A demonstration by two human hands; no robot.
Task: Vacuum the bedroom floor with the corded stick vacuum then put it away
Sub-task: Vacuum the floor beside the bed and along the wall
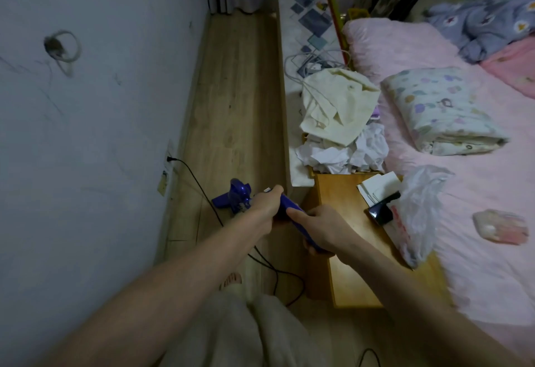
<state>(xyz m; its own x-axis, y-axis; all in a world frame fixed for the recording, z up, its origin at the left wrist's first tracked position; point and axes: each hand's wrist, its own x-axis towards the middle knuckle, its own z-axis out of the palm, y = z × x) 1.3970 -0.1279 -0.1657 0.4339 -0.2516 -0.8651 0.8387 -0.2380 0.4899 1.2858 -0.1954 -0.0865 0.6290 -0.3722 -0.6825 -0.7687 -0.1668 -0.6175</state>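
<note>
We hold the blue vacuum [240, 197] with both hands in the narrow strip of wooden floor [231, 91] between the wall [86, 106] and the bed [434, 193]. Our left hand [265, 203] is curled around the upper part of the handle, near the motor body, and our right hand [324, 226] grips the handle lower down, closer to us, fingers wrapped under it. The vacuum's body sits low over the floor just beside the wall. Its black cord [199, 187] runs from a plug in the wall socket [170, 159], passes under the vacuum and loops on the floor near our bare foot [231, 278]. To our right stands a wooden counter [356, 274] touching the bed edge, carrying a phone [382, 213], some white paper [376, 187] and part of a clear plastic bag [419, 210]. Beyond it, a long patterned ledge [307, 19] along the bed holds a cream cloth [335, 106], crumpled white paper and tangled white cables [309, 63]. On the pink bed lie a folded printed quilt [443, 112] and a lilac blanket [486, 25].
</note>
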